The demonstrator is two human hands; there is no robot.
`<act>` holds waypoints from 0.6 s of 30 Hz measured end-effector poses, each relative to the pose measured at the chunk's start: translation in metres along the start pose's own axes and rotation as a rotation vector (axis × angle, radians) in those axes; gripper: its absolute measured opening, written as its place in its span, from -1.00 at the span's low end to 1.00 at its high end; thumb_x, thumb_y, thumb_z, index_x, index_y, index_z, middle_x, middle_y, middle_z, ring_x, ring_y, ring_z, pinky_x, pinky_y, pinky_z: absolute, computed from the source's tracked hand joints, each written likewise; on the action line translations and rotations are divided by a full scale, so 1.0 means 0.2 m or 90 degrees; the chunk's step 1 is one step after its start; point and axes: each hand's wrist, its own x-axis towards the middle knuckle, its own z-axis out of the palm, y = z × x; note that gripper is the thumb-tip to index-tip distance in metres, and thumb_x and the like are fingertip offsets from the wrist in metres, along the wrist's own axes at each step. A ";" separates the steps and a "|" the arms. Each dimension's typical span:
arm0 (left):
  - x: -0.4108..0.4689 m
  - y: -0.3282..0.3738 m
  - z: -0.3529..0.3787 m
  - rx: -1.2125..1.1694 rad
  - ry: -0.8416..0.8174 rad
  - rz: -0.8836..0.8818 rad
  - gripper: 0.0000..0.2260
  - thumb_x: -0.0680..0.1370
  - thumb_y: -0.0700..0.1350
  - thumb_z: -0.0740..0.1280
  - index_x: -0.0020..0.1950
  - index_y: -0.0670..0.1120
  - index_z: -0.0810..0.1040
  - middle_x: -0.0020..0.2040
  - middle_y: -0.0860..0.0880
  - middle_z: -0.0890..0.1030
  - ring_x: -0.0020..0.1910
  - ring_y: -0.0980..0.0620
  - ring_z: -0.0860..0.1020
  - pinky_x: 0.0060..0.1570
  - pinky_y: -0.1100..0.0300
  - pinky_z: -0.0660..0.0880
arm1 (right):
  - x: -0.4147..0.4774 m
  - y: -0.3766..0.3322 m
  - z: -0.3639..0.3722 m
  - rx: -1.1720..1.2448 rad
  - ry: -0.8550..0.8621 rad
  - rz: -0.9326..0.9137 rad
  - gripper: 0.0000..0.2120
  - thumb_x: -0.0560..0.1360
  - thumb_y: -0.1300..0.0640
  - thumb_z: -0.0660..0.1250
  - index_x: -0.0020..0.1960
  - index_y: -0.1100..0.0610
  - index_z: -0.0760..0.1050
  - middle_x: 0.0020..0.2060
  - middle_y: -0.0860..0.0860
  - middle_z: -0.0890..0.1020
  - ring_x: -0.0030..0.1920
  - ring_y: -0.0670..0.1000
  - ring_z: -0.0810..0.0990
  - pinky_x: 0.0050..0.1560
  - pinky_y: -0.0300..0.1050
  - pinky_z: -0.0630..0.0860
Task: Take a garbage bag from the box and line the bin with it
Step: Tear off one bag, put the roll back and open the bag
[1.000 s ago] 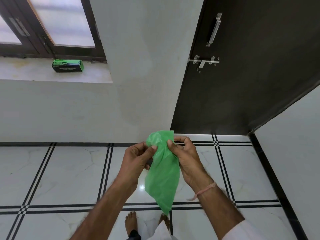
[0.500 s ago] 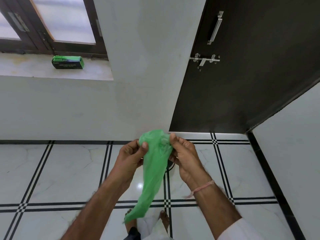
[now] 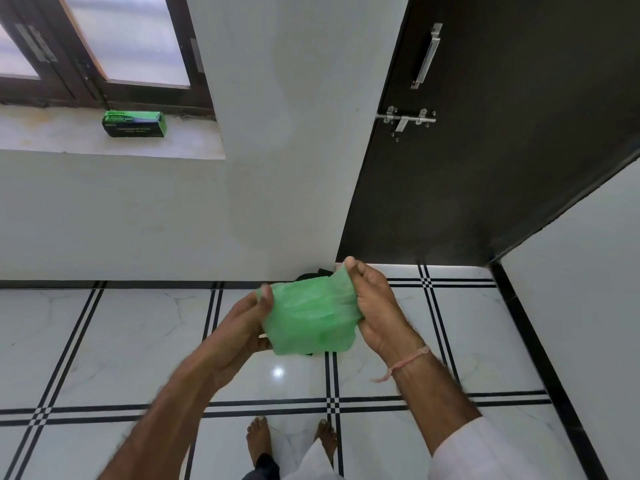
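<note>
Green garbage bag [image 3: 308, 318] pinched between left hand [image 3: 242, 327] and right hand [image 3: 377, 306], hiding dark bin [image 3: 313, 274], box [image 3: 134, 123] on sill

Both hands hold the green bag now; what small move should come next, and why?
Probably pull the left hand and right hand further apart to open the green bag: it is stretched between them but looks crumpled, and something dark shows just behind it.

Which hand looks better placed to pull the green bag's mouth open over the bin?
Probably the right hand: it pinches the green garbage bag's raised top edge, nearest the dark bin behind. The left hand holds the lower side.
</note>
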 end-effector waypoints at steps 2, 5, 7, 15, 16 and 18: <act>0.01 0.04 0.02 0.044 -0.036 -0.053 -0.13 0.32 0.58 0.27 0.38 -0.01 0.56 0.28 -0.08 0.70 0.25 -0.15 0.67 0.17 -0.16 0.60 | -0.01 -0.01 0.01 -0.068 -0.047 -0.016 -0.74 0.65 0.02 0.33 0.03 0.23 0.58 -0.29 0.02 0.67 -0.29 -0.05 0.66 -0.27 -0.19 0.64; 0.03 0.11 0.09 0.131 -0.071 -0.053 -0.28 0.47 0.48 0.23 0.31 -0.07 0.63 0.20 -0.10 0.73 0.19 -0.12 0.70 0.22 -0.14 0.61 | 0.00 -0.02 0.02 -0.137 -0.097 -0.055 -0.74 0.65 0.02 0.32 -0.10 0.17 0.58 -0.34 -0.02 0.63 -0.34 -0.09 0.60 -0.25 -0.20 0.61; 0.04 0.13 0.09 0.199 -0.115 -0.028 -0.44 0.49 0.27 0.44 0.22 -0.17 0.68 0.15 -0.19 0.73 0.14 -0.17 0.70 0.26 -0.22 0.57 | 0.01 -0.04 0.01 -0.155 -0.123 -0.075 -0.74 0.66 0.03 0.30 -0.13 0.15 0.57 -0.38 -0.04 0.59 -0.37 -0.10 0.56 -0.28 -0.21 0.57; 0.04 0.10 0.17 0.159 -0.100 -0.003 -0.48 0.40 -0.14 0.61 0.11 -0.46 0.48 0.14 -0.40 0.65 0.06 -0.23 0.69 0.20 -0.23 0.58 | 0.14 -0.05 -0.04 -0.359 -0.027 -0.262 -0.78 0.64 -0.04 0.34 -0.03 0.11 0.57 -0.16 -0.03 0.65 -0.17 -0.06 0.60 -0.08 -0.09 0.59; 0.04 0.09 0.20 0.162 -0.051 0.018 -0.45 0.36 -0.12 0.62 0.08 -0.47 0.47 0.10 -0.39 0.66 0.00 -0.19 0.70 0.17 -0.21 0.59 | 0.14 -0.02 -0.05 -0.410 0.079 -0.329 -0.76 0.61 -0.11 0.37 0.01 0.08 0.56 -0.09 -0.03 0.65 -0.10 -0.06 0.61 -0.03 -0.07 0.59; 0.04 0.07 0.23 0.169 0.025 0.068 -0.46 0.32 -0.09 0.60 0.01 -0.45 0.47 0.02 -0.36 0.69 -0.08 -0.14 0.71 0.04 -0.12 0.65 | 0.05 0.01 -0.05 -0.371 0.193 -0.350 -0.64 0.56 -0.25 0.37 -0.02 0.06 0.54 -0.16 -0.05 0.64 -0.16 -0.13 0.59 -0.11 -0.14 0.58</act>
